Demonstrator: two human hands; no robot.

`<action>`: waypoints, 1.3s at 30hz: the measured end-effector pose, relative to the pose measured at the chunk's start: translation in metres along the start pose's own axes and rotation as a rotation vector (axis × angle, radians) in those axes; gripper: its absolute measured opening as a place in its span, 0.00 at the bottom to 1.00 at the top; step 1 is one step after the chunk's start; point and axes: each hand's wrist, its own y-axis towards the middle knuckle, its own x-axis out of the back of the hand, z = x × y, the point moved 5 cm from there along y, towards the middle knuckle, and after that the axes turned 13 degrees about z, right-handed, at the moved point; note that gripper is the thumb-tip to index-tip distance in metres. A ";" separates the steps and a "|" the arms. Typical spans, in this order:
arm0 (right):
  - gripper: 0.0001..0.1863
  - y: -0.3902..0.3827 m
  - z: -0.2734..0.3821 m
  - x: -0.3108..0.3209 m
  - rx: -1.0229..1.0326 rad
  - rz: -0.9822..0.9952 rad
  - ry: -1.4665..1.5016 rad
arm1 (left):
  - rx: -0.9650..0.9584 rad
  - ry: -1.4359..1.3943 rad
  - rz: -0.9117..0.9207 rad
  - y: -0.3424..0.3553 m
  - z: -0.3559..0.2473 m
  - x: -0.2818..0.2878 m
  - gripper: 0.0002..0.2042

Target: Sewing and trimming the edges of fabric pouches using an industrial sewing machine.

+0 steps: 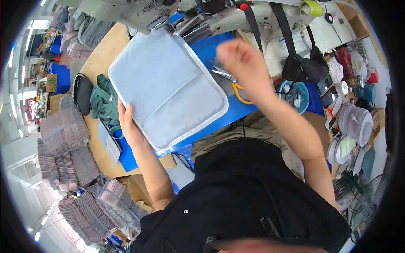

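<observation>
A light grey, padded fabric panel with rounded corners, a pale bound edge and a seam across it lies tilted under the sewing machine. Its far edge reaches the machine's presser area. My left hand grips the panel's left edge, some fingers hidden beneath. My right hand is raised to the right of the panel, apart from it; its fingers look curled but are smeared by motion. Just below that hand, scissors with orange handles lie on the blue work surface, partly covered.
Green fabric straps and a dark rounded piece lie left of the panel. Tied bundles of fabric pieces are stacked farther left. At right are a turquoise basket, a black pouch and tape rolls.
</observation>
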 end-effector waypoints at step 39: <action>0.20 0.027 0.226 0.107 0.807 -0.361 -0.832 | -0.121 0.120 -0.017 0.071 -0.014 0.027 0.27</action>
